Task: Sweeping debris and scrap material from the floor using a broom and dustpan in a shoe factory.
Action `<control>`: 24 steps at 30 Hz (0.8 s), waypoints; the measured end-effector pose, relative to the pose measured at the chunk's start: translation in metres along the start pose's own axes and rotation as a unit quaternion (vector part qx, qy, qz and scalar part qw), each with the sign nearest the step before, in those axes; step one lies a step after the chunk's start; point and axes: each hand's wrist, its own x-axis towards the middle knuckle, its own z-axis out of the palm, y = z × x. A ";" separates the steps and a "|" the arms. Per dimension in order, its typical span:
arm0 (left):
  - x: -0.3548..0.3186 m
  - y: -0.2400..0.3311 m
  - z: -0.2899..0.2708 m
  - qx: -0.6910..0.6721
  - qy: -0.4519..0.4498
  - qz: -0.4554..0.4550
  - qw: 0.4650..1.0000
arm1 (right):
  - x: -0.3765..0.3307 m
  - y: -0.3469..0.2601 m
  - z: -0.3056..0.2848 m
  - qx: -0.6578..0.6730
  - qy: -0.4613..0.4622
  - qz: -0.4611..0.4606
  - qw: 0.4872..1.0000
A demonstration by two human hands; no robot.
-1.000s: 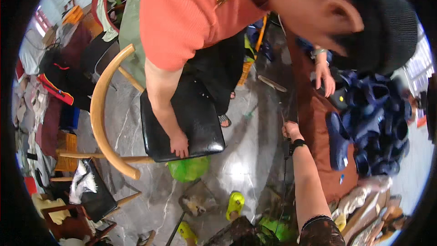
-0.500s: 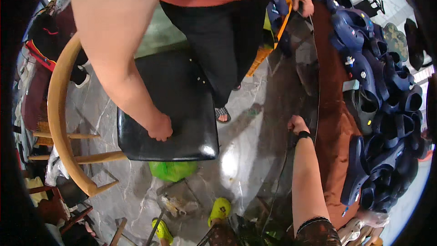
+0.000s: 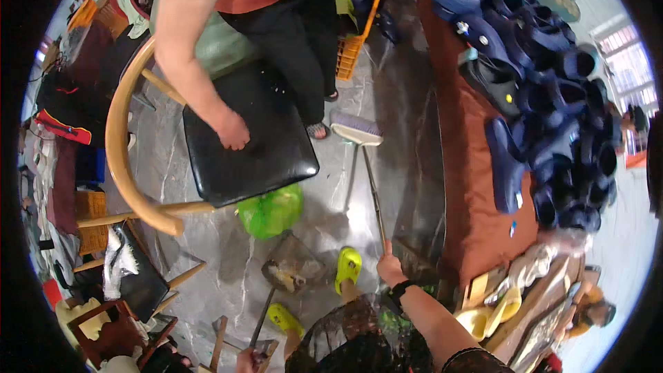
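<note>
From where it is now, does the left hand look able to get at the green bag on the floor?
Probably not without letting go: the left hand is low by the dustpan handle and seems to grip it, while the green bag lies beyond the pan, under the chair edge.

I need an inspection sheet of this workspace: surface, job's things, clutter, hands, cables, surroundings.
Surface: grey stone floor, shiny, with some dirt.
Job's things: broom with its head on the floor; dustpan with debris in it, near the yellow clogs.
Clutter: green bag under the chair; orange crate; pile of dark blue clogs on a brown table.
Hands: right hand grips the broom handle; left hand holds the dustpan handle.
Cables: nothing seen.
Surroundings: another person's hand presses on the chair seat; stools and bags at left.
</note>
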 end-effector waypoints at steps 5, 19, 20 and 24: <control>-0.010 0.002 -0.032 0.520 0.034 0.233 0.821 | -0.140 0.058 0.068 -0.056 -0.053 -0.009 0.997; -0.035 -0.044 -0.053 -0.165 0.064 -0.091 0.980 | -0.299 0.138 0.035 -0.138 0.042 -0.136 0.980; -0.039 -0.039 -0.048 -0.287 0.094 -0.131 0.944 | -0.280 0.121 0.020 -0.193 0.047 -0.132 0.971; -0.034 -0.071 -0.060 -0.134 0.062 -0.065 0.987 | -0.188 0.087 -0.015 -0.296 0.076 -0.198 0.931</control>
